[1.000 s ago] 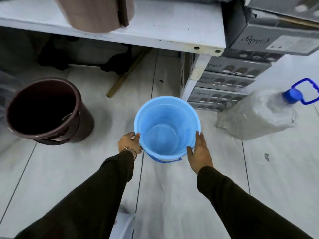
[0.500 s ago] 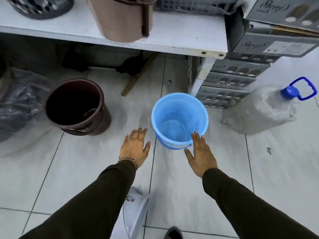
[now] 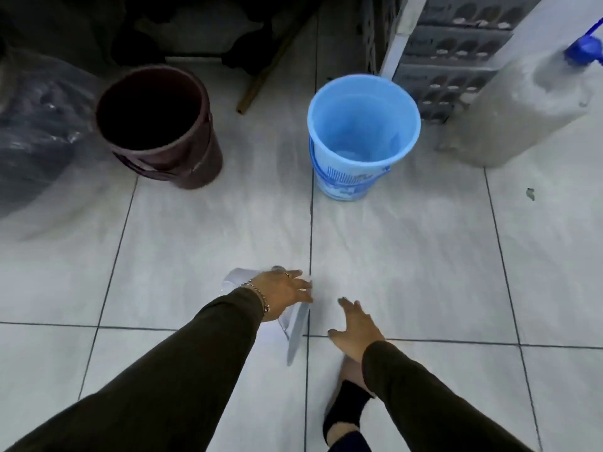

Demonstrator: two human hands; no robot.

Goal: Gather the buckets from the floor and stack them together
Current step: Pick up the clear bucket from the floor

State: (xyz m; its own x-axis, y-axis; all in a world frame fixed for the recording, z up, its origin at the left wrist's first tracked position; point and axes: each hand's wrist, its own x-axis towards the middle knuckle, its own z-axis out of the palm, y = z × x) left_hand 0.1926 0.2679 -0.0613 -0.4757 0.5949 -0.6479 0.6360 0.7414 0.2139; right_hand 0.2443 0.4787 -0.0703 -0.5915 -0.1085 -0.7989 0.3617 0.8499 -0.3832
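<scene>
A light blue bucket (image 3: 362, 135) stands upright on the tiled floor, right of centre, its handle down. A dark maroon bucket (image 3: 160, 125) stands upright to its left, about a bucket's width away. Below them, my left hand (image 3: 284, 290) hovers with fingers spread over a white lidded object (image 3: 295, 327) lying on the floor; whether it touches is unclear. My right hand (image 3: 354, 324) is open beside it, palm down, holding nothing. Both hands are well short of the buckets.
A big clear water bottle with a blue cap (image 3: 522, 102) lies at the right. Stacked printed boxes (image 3: 456, 60) and a white shelf leg (image 3: 396, 37) stand behind the blue bucket. A plastic-wrapped dark bundle (image 3: 36, 135) sits at the left. My foot (image 3: 346, 409) is below.
Both hands let go of the blue bucket, which now stands on the floor. The hands drew back toward me and the view pulled away and tilted down.
</scene>
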